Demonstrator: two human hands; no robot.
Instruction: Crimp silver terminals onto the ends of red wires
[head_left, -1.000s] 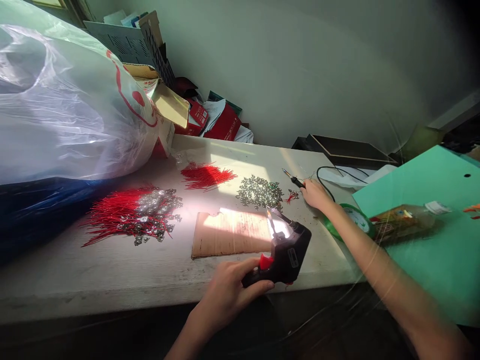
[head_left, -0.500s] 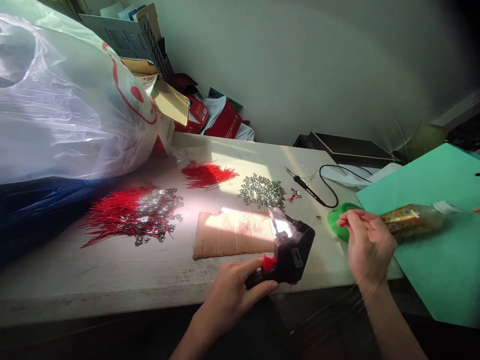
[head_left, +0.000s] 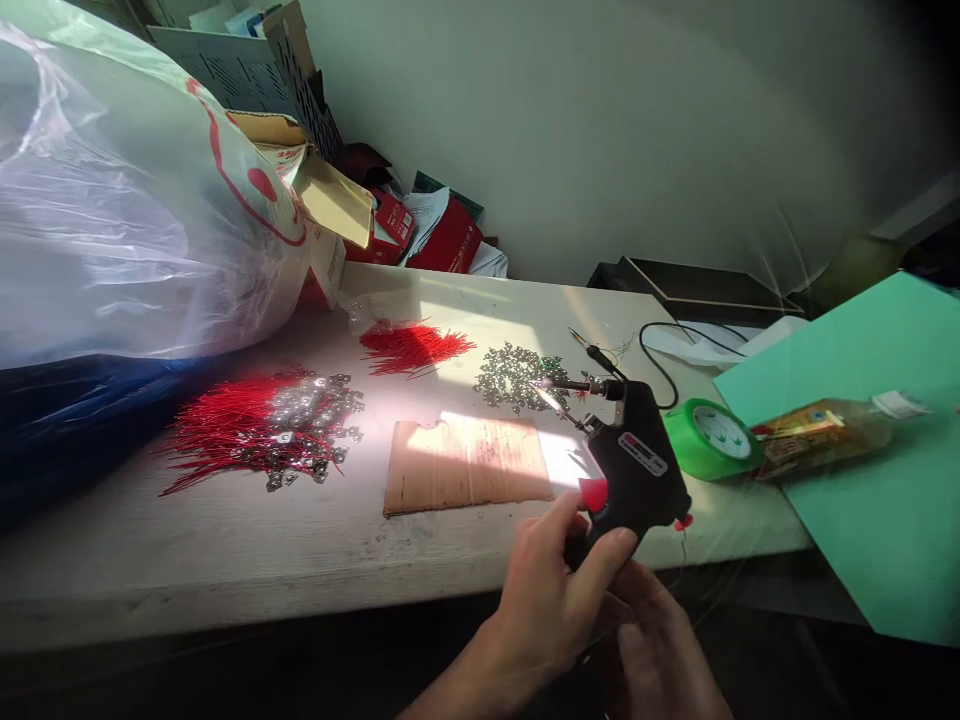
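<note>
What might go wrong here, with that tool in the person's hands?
If it is hot, the metal tip of the black soldering gun, held in the left hand, could touch the soldering iron's black cord close by, perhaps melting it. A slip could also knock the loose metal rings or the red wires out of their piles, and they might be slow to gather.

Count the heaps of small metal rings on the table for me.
2. One heap of small metal rings lies alone behind the cardboard sheet; the other is mixed into the red wires on the left. Some rings may be hidden under the wires.
</note>
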